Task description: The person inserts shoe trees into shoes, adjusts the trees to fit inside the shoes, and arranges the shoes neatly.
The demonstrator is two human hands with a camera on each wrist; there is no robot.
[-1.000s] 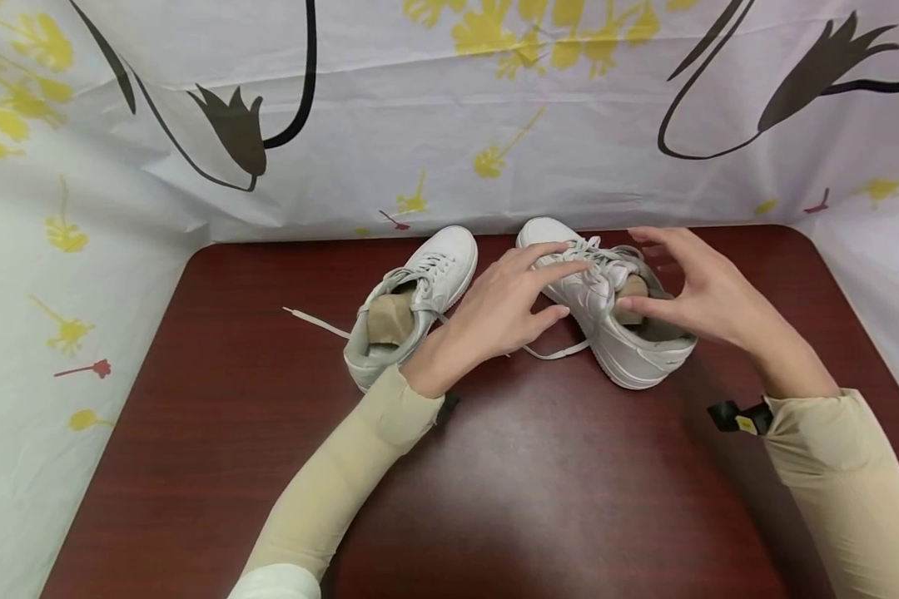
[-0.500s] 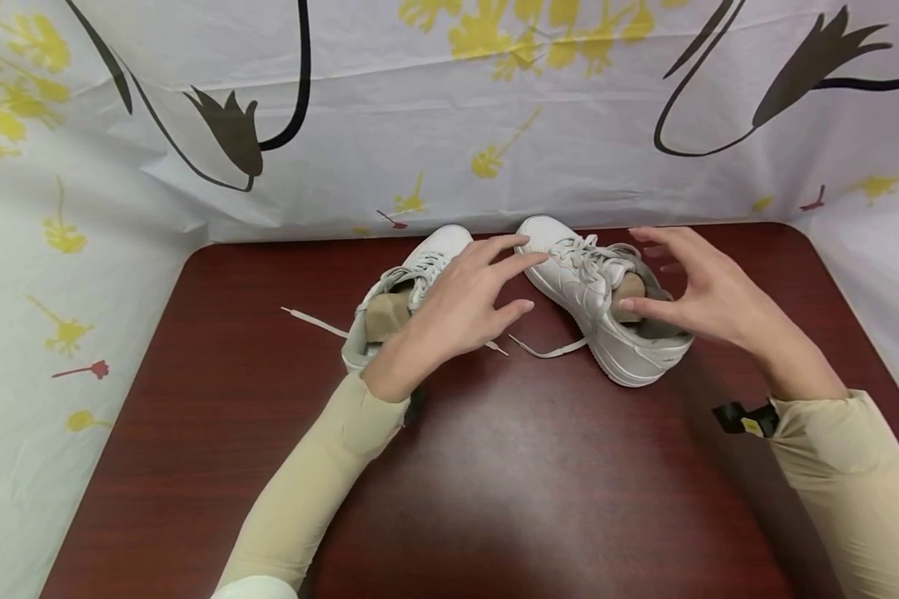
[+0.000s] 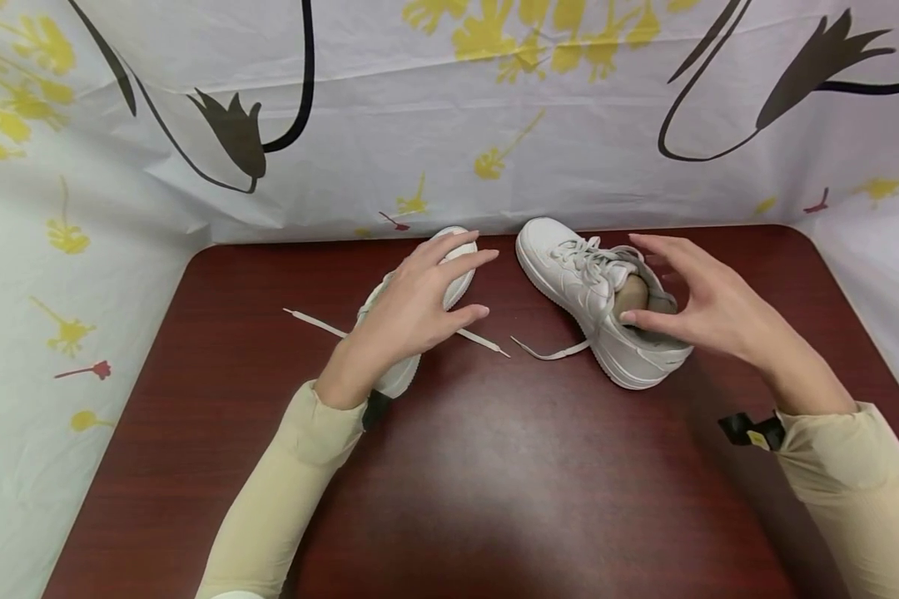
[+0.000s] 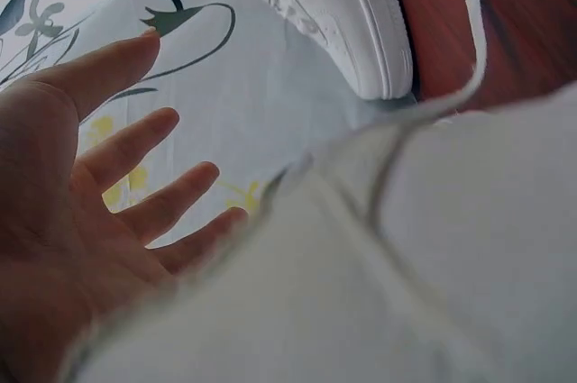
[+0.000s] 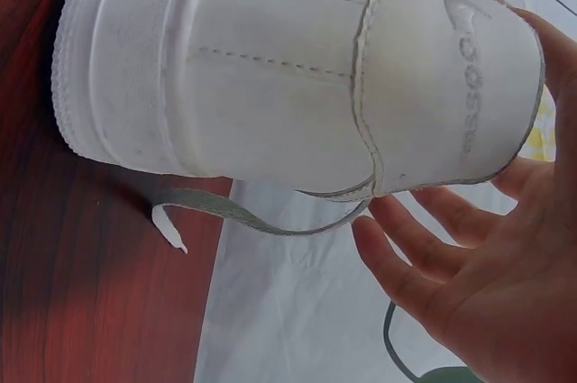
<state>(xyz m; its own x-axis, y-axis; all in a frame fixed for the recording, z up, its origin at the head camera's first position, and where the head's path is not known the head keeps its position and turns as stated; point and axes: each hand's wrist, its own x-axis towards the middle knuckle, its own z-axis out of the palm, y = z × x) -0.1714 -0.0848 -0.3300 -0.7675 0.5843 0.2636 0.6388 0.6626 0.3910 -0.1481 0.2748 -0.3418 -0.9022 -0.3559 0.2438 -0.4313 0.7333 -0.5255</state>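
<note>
Two white lace-up sneakers rest on the dark red table, toes to the back. Over the left sneaker (image 3: 460,287) hovers my left hand (image 3: 412,308), fingers spread and slightly bent, hiding most of its laces and opening. In the left wrist view that sneaker (image 4: 460,239) is a large blur beside the palm. My right hand (image 3: 727,308) is at the heel end of the right sneaker (image 3: 562,266), thumb over its opening, fingers loosely curved on the far side. A tan insert (image 3: 631,295) sits inside. The right wrist view shows the heel (image 5: 279,68) close up.
Loose lace ends (image 3: 483,340) stick out on both sides of the left sneaker. The right sneaker's lace (image 3: 558,353) trails toward the middle of the table (image 3: 494,466). A white printed sheet (image 3: 389,141) rises at the back and sides.
My left hand has moved left, from beside the right sneaker to over the left one, covering its opening. My right hand has barely shifted. Both sneakers stay in place.
</note>
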